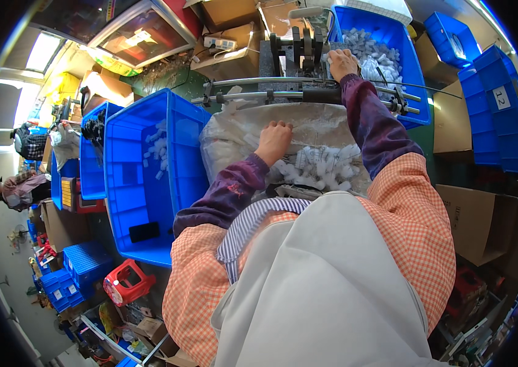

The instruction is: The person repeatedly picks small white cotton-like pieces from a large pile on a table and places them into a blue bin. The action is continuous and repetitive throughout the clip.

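My left hand (pixel 275 140) is over a whitish sheet (pixel 228 131) spread in front of me, its fingers curled together. What it holds, if anything, is hidden. Small white plastic pieces (pixel 320 166) lie heaped on the sheet beside that hand. Farther off to the right, my right hand (pixel 343 65) is at the right side of a dark metal machine (pixel 298 52), with fingers bent and closed. Its fingertips are too small to show what they grip. Metal rails (pixel 259 87) run across the machine's near side, below my right hand.
Right of the machine, a blue bin (pixel 415 73) holds many white pieces and a pale plastic bag. Another blue bin (pixel 130 205), at left, contains some white pieces and a black flat object (pixel 144 232). A red stool (pixel 128 282) stands behind it. Cardboard boxes (pixel 473 220) are at right.
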`<act>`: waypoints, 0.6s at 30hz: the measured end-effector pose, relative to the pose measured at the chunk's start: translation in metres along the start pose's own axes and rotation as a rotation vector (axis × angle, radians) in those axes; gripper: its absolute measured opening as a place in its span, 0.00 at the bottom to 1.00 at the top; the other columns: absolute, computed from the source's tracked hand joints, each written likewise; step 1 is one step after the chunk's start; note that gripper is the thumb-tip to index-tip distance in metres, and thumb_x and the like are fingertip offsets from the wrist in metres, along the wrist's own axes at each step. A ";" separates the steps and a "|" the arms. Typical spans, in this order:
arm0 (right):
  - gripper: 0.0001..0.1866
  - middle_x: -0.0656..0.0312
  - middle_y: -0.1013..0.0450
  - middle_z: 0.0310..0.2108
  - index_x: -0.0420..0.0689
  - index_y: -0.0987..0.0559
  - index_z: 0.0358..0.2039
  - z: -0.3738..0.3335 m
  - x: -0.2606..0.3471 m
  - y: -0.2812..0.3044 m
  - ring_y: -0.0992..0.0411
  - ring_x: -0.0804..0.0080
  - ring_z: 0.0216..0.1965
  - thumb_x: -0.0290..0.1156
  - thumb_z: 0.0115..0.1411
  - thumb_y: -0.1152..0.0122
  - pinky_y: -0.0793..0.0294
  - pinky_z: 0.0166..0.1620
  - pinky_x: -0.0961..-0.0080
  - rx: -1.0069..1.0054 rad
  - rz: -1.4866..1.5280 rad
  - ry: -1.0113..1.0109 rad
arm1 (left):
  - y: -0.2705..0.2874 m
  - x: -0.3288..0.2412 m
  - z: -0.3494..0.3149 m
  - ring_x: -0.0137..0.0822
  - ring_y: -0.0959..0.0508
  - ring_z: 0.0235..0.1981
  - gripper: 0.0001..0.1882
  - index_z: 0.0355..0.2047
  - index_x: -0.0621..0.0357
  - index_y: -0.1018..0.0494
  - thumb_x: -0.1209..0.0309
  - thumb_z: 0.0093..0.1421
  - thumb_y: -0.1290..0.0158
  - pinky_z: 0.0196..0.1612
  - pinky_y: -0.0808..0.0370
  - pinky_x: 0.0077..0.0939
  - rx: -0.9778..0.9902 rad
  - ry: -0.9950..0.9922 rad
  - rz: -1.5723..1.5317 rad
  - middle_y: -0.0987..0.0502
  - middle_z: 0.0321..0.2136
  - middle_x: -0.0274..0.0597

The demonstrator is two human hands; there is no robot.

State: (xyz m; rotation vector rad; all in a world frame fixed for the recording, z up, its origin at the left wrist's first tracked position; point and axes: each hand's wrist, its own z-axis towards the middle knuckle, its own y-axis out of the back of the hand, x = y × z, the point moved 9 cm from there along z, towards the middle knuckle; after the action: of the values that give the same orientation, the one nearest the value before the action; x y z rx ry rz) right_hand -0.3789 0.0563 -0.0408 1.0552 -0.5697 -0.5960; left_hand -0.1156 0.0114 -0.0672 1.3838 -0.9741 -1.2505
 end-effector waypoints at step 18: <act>0.10 0.68 0.28 0.38 0.56 0.25 0.36 0.004 -0.006 -0.007 0.35 0.65 0.46 0.38 0.53 0.50 0.41 0.48 0.63 0.136 0.010 -0.093 | 0.017 -0.001 0.001 0.48 0.25 0.29 0.11 0.36 0.51 0.27 0.61 0.57 0.53 0.31 0.28 0.38 -0.109 0.037 -0.236 0.29 0.29 0.47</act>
State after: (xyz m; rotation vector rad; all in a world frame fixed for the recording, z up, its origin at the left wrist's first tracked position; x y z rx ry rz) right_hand -0.3870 0.0558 -0.0463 1.1561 -0.7044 -0.6070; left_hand -0.1152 0.0087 -0.0503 1.4610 -0.7210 -1.4245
